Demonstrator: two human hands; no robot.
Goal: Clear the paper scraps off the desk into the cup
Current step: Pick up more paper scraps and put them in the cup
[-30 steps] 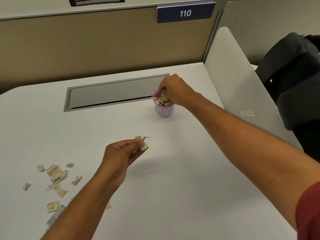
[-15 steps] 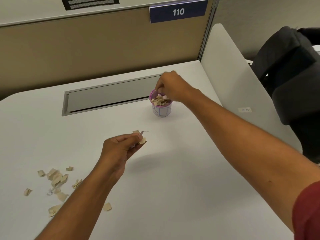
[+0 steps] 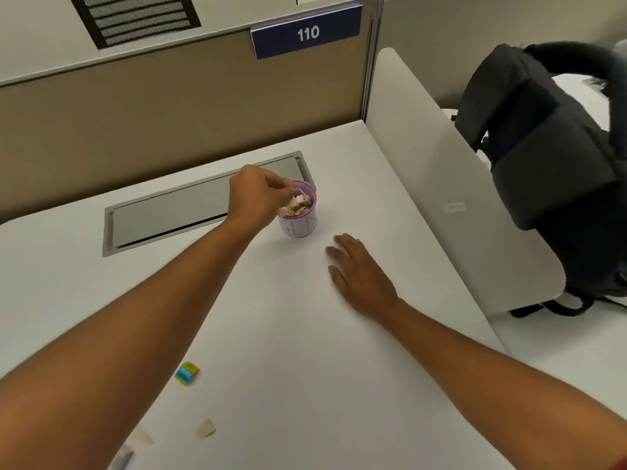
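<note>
The small white cup (image 3: 300,226) with a pink rim stands on the white desk (image 3: 305,368), heaped with tan paper scraps (image 3: 300,205). My left hand (image 3: 258,198) is at the cup's left rim, fingers pinched together on pale scraps just over the opening. My right hand (image 3: 361,274) lies flat on the desk to the right of and nearer than the cup, fingers spread and holding nothing. Loose scraps lie near the front left: a tan scrap (image 3: 206,429), another pale scrap (image 3: 140,435) beside my forearm, and a yellow and blue scrap (image 3: 186,373).
A grey cable hatch (image 3: 163,215) is set into the desk behind the cup. A tan partition with a "110" sign (image 3: 307,32) closes the back, and a white side divider (image 3: 451,205) the right. A dark backpack (image 3: 549,157) sits beyond the divider.
My left hand carried its scraps from mid-desk up to the cup. My right hand left the cup and came down flat on the desk to its right. The view shifted right.
</note>
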